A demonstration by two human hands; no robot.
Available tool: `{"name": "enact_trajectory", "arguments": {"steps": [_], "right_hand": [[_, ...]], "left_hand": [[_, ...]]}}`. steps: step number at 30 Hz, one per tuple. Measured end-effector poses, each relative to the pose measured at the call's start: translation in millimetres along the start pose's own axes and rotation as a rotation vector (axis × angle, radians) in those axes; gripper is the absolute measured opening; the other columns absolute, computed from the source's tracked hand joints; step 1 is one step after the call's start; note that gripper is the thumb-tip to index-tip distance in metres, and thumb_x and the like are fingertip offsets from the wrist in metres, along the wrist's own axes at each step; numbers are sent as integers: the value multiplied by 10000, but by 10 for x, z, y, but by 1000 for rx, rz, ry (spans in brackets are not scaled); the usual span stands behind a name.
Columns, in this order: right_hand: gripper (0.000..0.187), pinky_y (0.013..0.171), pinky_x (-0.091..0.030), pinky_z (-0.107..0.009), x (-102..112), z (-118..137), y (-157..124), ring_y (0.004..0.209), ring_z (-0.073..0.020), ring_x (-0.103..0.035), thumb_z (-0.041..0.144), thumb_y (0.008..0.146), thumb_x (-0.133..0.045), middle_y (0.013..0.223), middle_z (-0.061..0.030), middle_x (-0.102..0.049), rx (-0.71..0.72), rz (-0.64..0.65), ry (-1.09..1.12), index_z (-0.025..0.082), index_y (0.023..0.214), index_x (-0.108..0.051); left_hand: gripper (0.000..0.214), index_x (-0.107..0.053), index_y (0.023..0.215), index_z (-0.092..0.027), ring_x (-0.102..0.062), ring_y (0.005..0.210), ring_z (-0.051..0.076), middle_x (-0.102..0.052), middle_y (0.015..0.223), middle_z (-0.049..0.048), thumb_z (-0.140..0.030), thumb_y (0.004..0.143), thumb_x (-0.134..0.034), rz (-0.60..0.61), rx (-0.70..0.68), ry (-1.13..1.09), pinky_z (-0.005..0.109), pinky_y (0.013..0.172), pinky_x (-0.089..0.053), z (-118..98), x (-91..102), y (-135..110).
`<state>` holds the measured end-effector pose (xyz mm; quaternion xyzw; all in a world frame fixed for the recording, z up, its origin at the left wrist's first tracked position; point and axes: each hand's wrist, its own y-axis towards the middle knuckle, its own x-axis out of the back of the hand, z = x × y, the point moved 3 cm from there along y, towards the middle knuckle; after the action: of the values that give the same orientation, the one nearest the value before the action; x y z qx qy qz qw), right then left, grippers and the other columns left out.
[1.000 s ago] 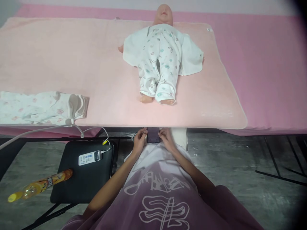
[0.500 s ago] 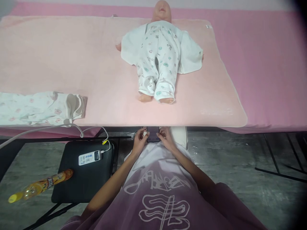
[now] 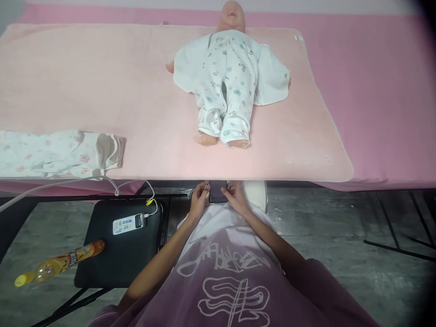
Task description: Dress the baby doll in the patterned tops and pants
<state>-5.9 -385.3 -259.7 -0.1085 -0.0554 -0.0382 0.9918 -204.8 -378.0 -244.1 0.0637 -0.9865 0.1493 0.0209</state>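
Both my hands hold a dark phone [image 3: 218, 191] low in front of my body, just under the table's near edge. My left hand [image 3: 199, 200] grips its left side and my right hand [image 3: 235, 197] grips its right side, fingers curled around it. A baby doll [image 3: 230, 77] in a white printed romper lies on its back on the pink blanket [image 3: 102, 77], head away from me, well beyond my hands.
Folded white baby clothes [image 3: 57, 153] lie at the blanket's near left edge. A black stool [image 3: 119, 254] to my left carries a white power bank [image 3: 128, 223] with a cable, and an orange bottle [image 3: 59, 263] sticks out past it. Grey floor lies to the right.
Nothing has moved apart from a slight shift of my head; both hands stay on the phone.
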Motion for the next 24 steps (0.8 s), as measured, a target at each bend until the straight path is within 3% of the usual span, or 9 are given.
{"name": "enact_trajectory", "arguments": {"steps": [4,10,17,24], "right_hand": [[350,826,-543,-373,74,10,-32,931,-212,-637,540,964,-710,1051,-39,-620,8,90,57,266,1063,-516],[418,760,-539,-364,69,-23,-32,850,-195,-608,522,905,-773,1034,-18,-592,23,109,85,277,1091,-491],[469,715,-516,-337,41,-60,-34,823,-177,-580,473,852,-822,1042,-6,-564,28,111,94,281,1092,-468],[324,852,-530,-374,79,-43,-30,934,-208,-619,498,953,-709,1076,-34,-615,29,110,102,275,1102,-527]], "left_hand": [[396,-784,1086,-212,-715,1232,289,-801,1247,104,-555,888,-758,-27,30,-11,417,1163,-506,11,-26,31],[413,-785,1095,-206,-716,952,236,-789,984,61,-480,789,-819,-70,23,40,376,987,-557,41,-46,54],[329,-787,1012,-210,-723,1226,293,-817,1202,101,-504,881,-723,-66,13,-10,437,1187,-495,-10,-44,33],[413,-783,1057,-201,-729,1114,269,-810,1152,108,-534,814,-801,-84,30,7,398,1071,-534,10,-57,50]]}}
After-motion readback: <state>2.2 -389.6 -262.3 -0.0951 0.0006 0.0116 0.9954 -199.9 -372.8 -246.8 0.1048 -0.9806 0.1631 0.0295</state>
